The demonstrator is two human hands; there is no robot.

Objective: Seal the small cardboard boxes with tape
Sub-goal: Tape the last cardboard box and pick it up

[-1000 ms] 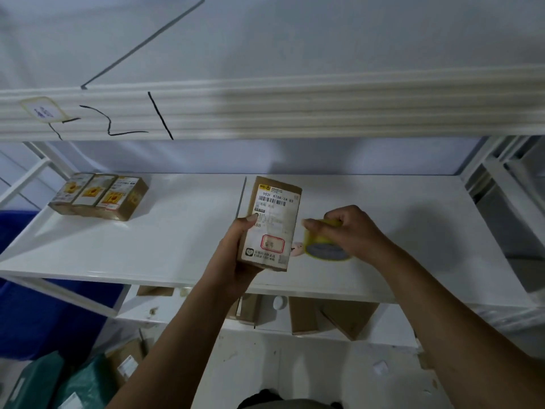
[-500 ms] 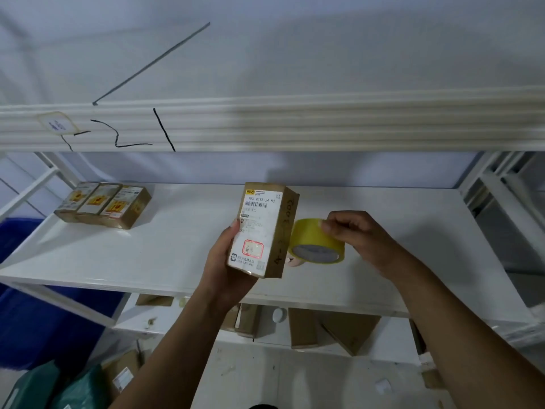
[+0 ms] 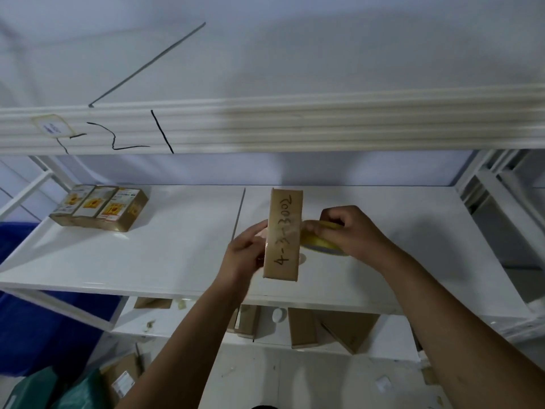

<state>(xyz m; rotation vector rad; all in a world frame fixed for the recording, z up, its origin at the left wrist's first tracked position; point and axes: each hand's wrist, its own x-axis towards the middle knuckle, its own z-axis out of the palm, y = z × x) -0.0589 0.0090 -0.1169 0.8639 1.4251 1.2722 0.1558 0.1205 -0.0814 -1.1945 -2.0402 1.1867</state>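
I hold a small cardboard box (image 3: 283, 234) upright above the white shelf (image 3: 165, 255), its narrow side with handwritten numbers turned toward me. My left hand (image 3: 246, 252) grips the box from its left side. My right hand (image 3: 351, 234) holds a yellow tape roll (image 3: 323, 246) pressed against the box's right edge, fingers curled over the roll. Most of the roll is hidden behind my hand and the box.
Three labelled cardboard boxes (image 3: 100, 208) lie side by side at the shelf's back left. An upper shelf beam (image 3: 295, 125) runs overhead. More cardboard boxes (image 3: 300, 327) sit on the lower shelf, green parcels (image 3: 44, 388) on the floor at the left.
My left hand has turned the box so its narrow handwritten side faces me instead of the labelled face. My right hand brought the tape roll up against the box's right edge.
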